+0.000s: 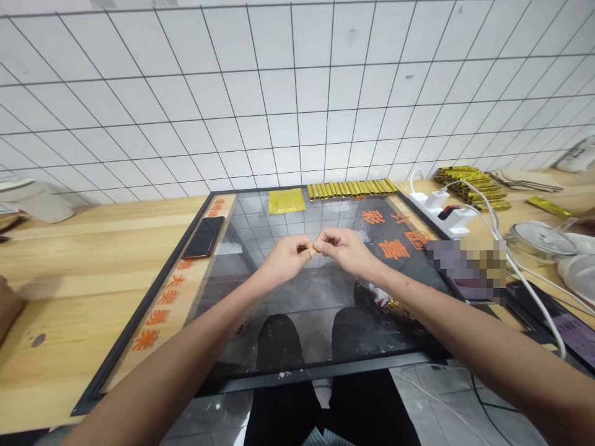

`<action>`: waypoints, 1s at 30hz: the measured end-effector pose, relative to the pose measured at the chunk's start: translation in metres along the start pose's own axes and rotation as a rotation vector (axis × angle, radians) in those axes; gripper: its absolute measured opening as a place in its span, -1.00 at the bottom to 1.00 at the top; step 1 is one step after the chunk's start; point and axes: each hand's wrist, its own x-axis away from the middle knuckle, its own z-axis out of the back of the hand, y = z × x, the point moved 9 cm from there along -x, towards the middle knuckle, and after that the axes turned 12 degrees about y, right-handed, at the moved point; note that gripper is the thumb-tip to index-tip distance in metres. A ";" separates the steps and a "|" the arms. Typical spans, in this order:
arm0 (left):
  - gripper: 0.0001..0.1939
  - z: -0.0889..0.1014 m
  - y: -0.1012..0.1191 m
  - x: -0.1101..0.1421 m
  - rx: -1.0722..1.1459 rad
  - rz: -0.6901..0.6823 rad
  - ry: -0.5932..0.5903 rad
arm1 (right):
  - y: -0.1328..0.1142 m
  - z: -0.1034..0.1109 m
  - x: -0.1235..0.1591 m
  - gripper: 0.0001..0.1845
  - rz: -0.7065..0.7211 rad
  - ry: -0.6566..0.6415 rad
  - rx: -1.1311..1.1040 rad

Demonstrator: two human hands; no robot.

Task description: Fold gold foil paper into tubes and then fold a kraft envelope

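Observation:
My left hand (286, 259) and my right hand (341, 251) meet above the middle of a black-framed glass panel (260, 248). Their fingertips pinch a small gold piece (315, 248), mostly hidden by the fingers. Beyond my hands, a neat row of gold tubes (351, 189) lies along the panel's far edge. A yellow-gold foil sheet (287, 201) sits to the left of that row. Neither item touches my hands.
A black smartphone (203, 237) lies on the panel's left side. A heap of gold tubes (469, 188), a white power strip (434, 207) with white cables, and a glass dish (542, 241) stand on the wooden table (69, 310) at right. A tiled wall rises behind.

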 end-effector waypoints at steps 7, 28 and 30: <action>-0.71 0.004 -0.011 -0.025 0.108 0.049 0.212 | 0.008 0.006 -0.026 -0.63 -0.001 0.098 -0.125; -0.73 -0.006 -0.009 0.006 0.223 0.090 0.245 | -0.001 0.009 0.000 -0.76 0.043 0.106 -0.151; -0.72 -0.005 -0.011 0.005 0.217 0.098 0.253 | 0.002 0.006 0.000 -0.74 0.019 0.098 -0.169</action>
